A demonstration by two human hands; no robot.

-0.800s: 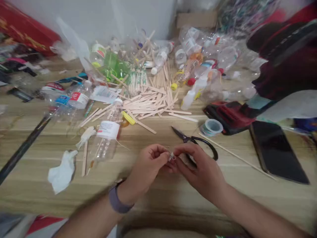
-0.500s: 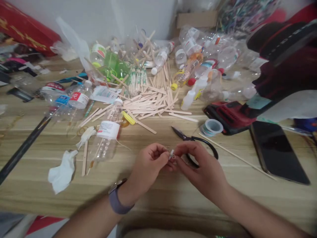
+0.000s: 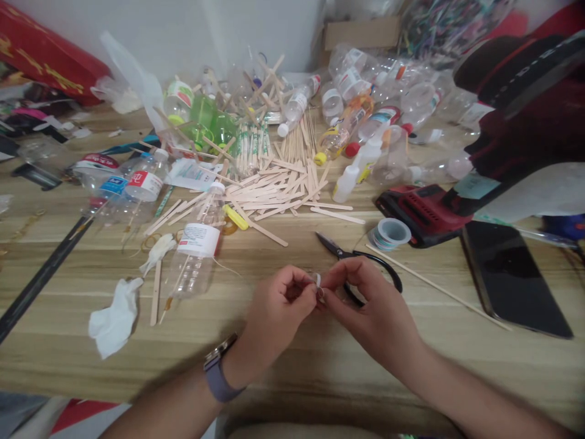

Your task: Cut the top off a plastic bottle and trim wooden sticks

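Both hands meet low over the pale wooden bench [image 3: 283, 353], the left hand [image 3: 274, 314] and the right hand [image 3: 370, 308] each with its grip pinched shut on one small whitish piece [image 3: 317, 281] held between their fingertips; what it is cannot be told. Black-handled scissors [image 3: 356, 259] lie just behind the right hand, beside a small roll of clear tape [image 3: 390, 234]

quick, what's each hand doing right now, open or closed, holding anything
Left hand: closed, pinching the small pale piece.
Right hand: closed, pinching the same piece from the other side; too small to identify.
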